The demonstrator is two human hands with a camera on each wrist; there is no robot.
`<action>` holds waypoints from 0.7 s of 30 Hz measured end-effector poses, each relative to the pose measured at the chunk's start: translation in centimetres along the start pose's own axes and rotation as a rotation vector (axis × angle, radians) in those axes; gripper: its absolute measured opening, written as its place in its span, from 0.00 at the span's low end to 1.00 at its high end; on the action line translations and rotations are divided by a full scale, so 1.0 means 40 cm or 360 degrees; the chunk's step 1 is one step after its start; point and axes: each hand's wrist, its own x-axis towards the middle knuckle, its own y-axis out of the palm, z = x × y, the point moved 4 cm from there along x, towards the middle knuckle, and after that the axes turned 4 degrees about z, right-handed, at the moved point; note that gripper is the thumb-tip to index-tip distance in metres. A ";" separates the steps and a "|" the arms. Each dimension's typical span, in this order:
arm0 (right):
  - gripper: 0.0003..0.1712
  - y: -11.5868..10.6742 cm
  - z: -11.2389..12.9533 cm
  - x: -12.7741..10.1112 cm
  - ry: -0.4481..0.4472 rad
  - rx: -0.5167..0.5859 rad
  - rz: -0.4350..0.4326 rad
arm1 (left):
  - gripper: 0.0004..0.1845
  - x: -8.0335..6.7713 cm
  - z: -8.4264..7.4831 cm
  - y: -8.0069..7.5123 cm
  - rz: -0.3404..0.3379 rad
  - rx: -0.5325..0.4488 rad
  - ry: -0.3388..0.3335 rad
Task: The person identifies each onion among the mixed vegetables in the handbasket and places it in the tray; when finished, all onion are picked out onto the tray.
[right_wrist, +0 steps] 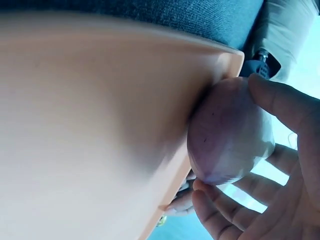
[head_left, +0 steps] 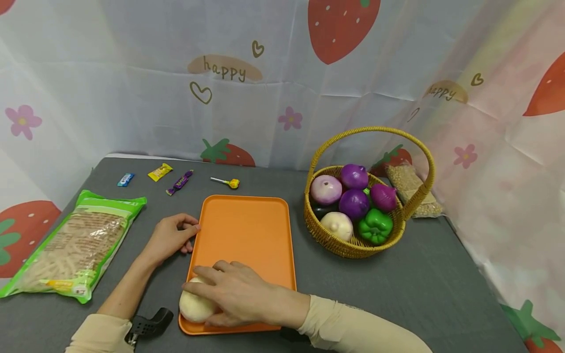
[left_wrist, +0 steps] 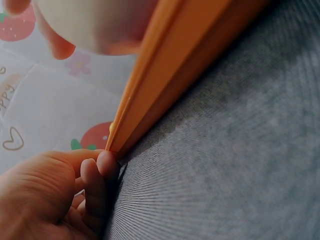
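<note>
The left hand (head_left: 173, 237) lay at the left edge of the orange tray (head_left: 247, 225), past the middle toward its far end, its thumb and fingertip pinching the rim while the other fingers curled below. The right hand (head_left: 243, 294) reached in from the tray's near right, back upward, its forearm slanting across the near end and hiding part of that edge from the head view. Its thumb and fingers were spread around a pale round vegetable (head_left: 194, 305), grasping it at the tray's near left corner; whether the vegetable touched the tray's floor could not be told. A black wrist mount (head_left: 152, 323) sat on the left wrist, just beside that same corner. Farther left of the tray lay a green-edged bag (head_left: 79, 240). Beyond the tray's far left corner were a blue candy (head_left: 125, 180), a yellow candy (head_left: 160, 172) and a purple candy (head_left: 180, 182), with a lollipop (head_left: 233, 184) just past the tray's far edge. Right of the tray, well apart from both hands, stood a wicker basket (head_left: 328, 243) holding onions (head_left: 354, 204), a green pepper (head_left: 375, 226) and other vegetables, its tall handle partly in front of a clear bag (head_left: 403, 180) lying farther off to the tray's right.
</note>
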 end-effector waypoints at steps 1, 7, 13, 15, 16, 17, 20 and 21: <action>0.38 0.000 0.000 0.001 -0.0003 -0.0003 -0.0003 | 0.15 0.000 0.000 0.000 0.0001 0.0000 -0.0001; 0.42 -0.002 -0.003 0.002 0.0011 -0.0015 -0.0031 | 0.15 -0.001 -0.003 0.000 0.0006 -0.0008 -0.0005; 0.41 -0.004 -0.010 0.001 0.0084 0.0177 0.0015 | 0.15 0.000 -0.002 0.001 0.0004 -0.0010 -0.0010; 0.40 -0.003 -0.011 0.001 0.0105 0.0196 0.0018 | 0.15 0.000 -0.002 0.001 0.0003 -0.0011 -0.0012; 0.39 -0.003 -0.011 0.001 0.0112 0.0193 0.0016 | 0.15 0.000 -0.002 0.001 0.0003 -0.0012 -0.0012; 0.39 -0.002 -0.011 0.000 0.0118 0.0182 0.0017 | 0.15 0.000 -0.002 0.001 0.0004 -0.0013 -0.0012; 0.40 0.002 -0.008 0.001 0.0098 0.0144 0.0026 | 0.15 0.000 -0.003 0.000 0.0004 -0.0012 -0.0013; 0.40 0.003 -0.006 0.001 0.0079 0.0129 0.0022 | 0.15 0.000 -0.004 0.000 0.0003 -0.0008 -0.0012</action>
